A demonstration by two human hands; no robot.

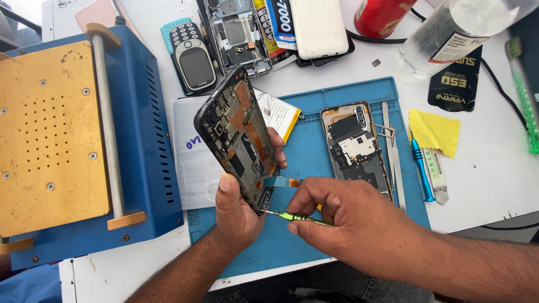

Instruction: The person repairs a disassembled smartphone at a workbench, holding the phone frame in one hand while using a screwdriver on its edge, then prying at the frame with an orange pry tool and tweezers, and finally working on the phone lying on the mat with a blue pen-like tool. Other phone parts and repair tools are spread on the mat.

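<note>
My left hand (238, 210) holds an opened smartphone (238, 132) upright and tilted, its back cover off, showing circuit boards and copper flex cables. My right hand (342, 219) grips a small green-handled screwdriver (300, 217), whose metal tip touches the phone's lower edge. A loose flex strip (281, 182) sticks out from the phone just above my right fingers. Both hands hover over a blue work mat (342, 95).
A second opened phone frame (356, 146) lies on the mat, with tweezers (393, 151), a blue tool (420, 168) and a yellow cloth (435, 132) to its right. A blue machine with a brass plate (50, 134) fills the left. Keypad phone (193, 59), phone parts, red can (382, 17) and clear bottle (449, 33) sit behind.
</note>
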